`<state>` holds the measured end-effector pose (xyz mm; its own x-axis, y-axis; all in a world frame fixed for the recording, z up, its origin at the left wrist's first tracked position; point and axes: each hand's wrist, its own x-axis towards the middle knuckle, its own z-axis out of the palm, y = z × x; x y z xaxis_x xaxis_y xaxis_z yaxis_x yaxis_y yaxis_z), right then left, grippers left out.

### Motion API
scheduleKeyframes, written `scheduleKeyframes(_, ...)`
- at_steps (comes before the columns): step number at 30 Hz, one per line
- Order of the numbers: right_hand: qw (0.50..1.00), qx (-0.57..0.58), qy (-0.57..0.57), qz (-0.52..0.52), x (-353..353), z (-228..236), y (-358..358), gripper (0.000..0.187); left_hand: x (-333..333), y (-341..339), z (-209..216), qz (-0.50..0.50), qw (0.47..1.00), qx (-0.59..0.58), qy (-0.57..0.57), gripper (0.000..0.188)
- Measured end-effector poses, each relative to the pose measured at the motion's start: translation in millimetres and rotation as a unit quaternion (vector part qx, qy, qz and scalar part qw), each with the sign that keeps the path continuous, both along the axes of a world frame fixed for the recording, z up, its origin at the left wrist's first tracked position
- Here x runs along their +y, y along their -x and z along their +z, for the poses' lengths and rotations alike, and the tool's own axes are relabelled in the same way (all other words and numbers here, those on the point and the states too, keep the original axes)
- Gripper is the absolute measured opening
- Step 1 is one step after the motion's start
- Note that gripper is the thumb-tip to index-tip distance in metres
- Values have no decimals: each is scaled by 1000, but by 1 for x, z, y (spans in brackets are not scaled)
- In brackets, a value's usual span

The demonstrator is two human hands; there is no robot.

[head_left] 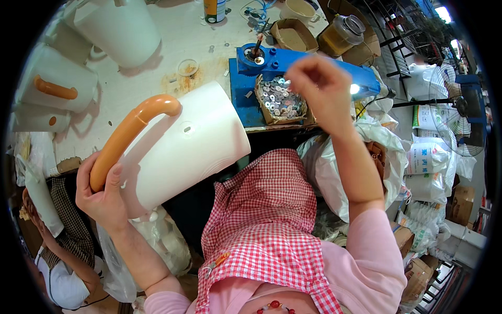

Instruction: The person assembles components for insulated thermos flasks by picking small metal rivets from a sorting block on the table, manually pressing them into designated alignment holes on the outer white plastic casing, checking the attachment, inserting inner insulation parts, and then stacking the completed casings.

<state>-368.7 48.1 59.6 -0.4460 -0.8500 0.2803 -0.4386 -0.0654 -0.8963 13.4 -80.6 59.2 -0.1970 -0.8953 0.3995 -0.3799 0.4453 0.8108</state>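
My left hand (104, 193) is wrapped round the lower end of a curved orange-brown handle (135, 121) on a large white plastic jug (188, 152). The jug lies tilted across the table's front edge, and a small hole shows in its side near the handle's upper end. My right hand (321, 86) is raised over a blue metal machine (293, 60), its fingers curled together and slightly blurred. Whatever they pinch, if anything, is too small to see. Just below and left of that hand sits a cardboard box (265, 111) of small metal washers (282, 97).
More white jugs (123, 34) stand at the far left. At the back are a spray can (214, 10), a cardboard tray (294, 34) and a jar of yellowish liquid (341, 35). A white sack (327, 170) of brown parts stands right. Another person (68, 272) sits at lower left.
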Motion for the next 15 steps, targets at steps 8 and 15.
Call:
scheduleKeyframes(8, 930, 298, -213, 36, 12, -78, 18, 14, -3, 0, -2, 13, 1000, -8, -28, 35)
scheduleKeyframes(15, 957, 243, -150, 43, 21, -63, 16, 13, -2, -3, -2, 11, 1000, -5, -9, 33)
